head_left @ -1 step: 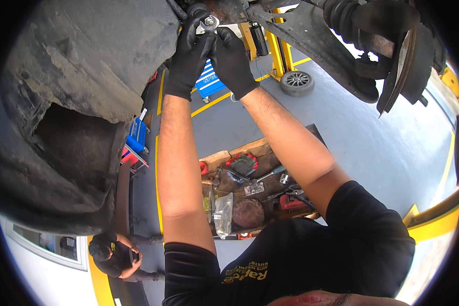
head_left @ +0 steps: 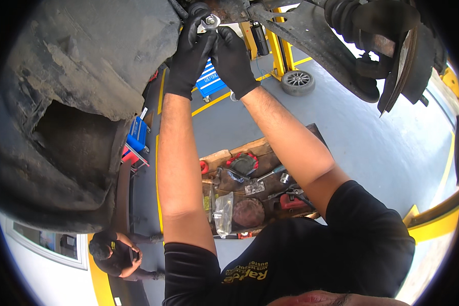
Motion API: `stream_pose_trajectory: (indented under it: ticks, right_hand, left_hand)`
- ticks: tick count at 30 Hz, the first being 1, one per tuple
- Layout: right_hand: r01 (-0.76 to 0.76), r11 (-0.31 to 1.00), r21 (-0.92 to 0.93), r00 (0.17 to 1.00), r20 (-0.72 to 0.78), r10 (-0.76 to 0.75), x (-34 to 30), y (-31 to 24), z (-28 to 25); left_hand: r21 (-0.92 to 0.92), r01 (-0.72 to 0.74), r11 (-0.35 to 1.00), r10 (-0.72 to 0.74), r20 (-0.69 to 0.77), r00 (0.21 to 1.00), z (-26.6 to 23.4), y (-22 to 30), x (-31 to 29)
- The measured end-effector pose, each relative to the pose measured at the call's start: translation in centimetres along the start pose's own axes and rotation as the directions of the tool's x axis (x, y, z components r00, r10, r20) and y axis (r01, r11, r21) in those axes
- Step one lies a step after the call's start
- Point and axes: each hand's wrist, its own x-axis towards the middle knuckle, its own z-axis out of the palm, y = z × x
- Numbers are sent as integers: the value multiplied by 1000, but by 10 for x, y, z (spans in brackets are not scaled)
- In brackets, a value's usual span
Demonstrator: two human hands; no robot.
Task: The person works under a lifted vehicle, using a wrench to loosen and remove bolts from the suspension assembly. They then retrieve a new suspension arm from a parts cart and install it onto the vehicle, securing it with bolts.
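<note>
Both hands wear black gloves and are raised to the car's underside at the top of the view. The silvery open-ended head of a wrench (head_left: 212, 24) shows between them, around a small bolt or nut end. My right hand (head_left: 233, 61) is closed on the wrench just below its head; the handle is hidden by the gloves. My left hand (head_left: 188, 58) is closed beside the wrench head, fingers up against a dark rubber boot (head_left: 199, 8). What its fingers grip is hidden. The two hands touch at the thumbs.
A worn wheel-arch liner (head_left: 86, 56) fills the left; a suspension arm (head_left: 311, 46) and brake disc (head_left: 400, 71) hang right. Below my arms, a tool-strewn bench (head_left: 270, 196) stands. Beyond are a wheel (head_left: 297, 82), yellow lift post (head_left: 279, 51) and blue cart (head_left: 209, 81). A person (head_left: 118, 255) is lower left.
</note>
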Motion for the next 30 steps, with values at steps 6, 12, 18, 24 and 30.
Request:
stream_pose_trajectory:
  ticks: [6, 12, 18, 24, 30]
  right_hand:
    - [88, 971, -223, 995, -21, -95, 1, 11, -23]
    - [169, 881, -441, 986, 76, -150, 15, 5, -45]
    - [37, 900, -435, 997, 80, -2, 22, -17, -56]
    - [111, 819, -564, 994, 64, -90, 20, -18, -55]
    - [110, 837, -536, 994, 74, -83, 20, -14, -56]
  left_hand:
    - [98, 44, 994, -45, 7, 999, -1, -6, 2]
    - [14, -20, 1000, 20, -60, 998, 8, -10, 6]
    - [0, -9, 1000, 9, -144, 989, 16, -10, 6]
    - [-2, 20, 1000, -20, -183, 983, 19, -10, 8]
    - [-161, 111, 981, -143, -201, 969, 21, -12, 7]
